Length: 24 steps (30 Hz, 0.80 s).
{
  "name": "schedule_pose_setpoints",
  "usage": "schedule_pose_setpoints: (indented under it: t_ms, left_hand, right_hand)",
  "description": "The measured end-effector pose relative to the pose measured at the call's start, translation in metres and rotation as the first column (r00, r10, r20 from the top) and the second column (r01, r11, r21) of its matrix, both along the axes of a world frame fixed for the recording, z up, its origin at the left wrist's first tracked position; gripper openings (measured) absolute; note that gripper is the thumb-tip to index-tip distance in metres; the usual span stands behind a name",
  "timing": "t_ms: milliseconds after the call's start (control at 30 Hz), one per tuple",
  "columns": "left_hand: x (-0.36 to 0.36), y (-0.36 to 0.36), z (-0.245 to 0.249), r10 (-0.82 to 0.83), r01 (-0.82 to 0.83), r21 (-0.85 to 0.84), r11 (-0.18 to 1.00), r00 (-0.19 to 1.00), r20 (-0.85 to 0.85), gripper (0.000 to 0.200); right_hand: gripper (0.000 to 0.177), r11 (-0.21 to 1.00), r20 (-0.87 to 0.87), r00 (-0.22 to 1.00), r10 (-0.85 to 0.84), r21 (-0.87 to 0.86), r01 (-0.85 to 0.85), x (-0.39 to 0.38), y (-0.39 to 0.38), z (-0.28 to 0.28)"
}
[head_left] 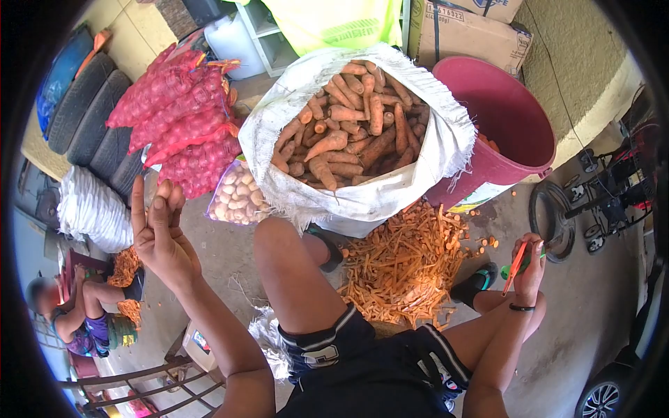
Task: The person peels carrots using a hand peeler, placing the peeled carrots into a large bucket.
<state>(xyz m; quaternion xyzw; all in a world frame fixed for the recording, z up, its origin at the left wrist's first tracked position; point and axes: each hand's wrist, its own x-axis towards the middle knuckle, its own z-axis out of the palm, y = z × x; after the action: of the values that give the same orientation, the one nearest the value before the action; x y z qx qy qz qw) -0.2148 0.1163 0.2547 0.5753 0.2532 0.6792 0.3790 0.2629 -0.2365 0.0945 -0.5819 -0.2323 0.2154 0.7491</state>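
My left hand [167,240] is raised at the left, in front of the red mesh sacks. One finger points up and the others are partly bent; I see nothing held in it. Low at the right, my right hand [531,273] is closed around a peeler [516,267] with orange-red and green parts. Between my knees lies a large heap of carrot peelings [401,268]. Ahead of me stands an open white sack [279,132] full of unpeeled carrots [362,118]. A dark red bucket [519,115] beside it holds some orange pieces, mostly hidden by its rim.
Red mesh sacks of onions [185,115] and a smaller net bag [237,195] of pale bulbs lie left of the carrot sack. Tires [83,104] line the left wall. Another person [87,306] sits at far left. A wheeled machine [603,188] stands right.
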Motion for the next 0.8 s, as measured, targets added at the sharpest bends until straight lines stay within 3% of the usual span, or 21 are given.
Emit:
schedule_pose_setpoints:
  t_ms: [800]
  left_hand:
    - [0.0077, -0.0062, 0.0020, 0.018, -0.018, 0.029, 0.999, 1.000, 0.001, 0.065]
  right_hand:
    - [0.044, 1.000, 0.006, 1.000, 0.013, 0.005, -0.013, -0.0003, 0.0011, -0.0005]
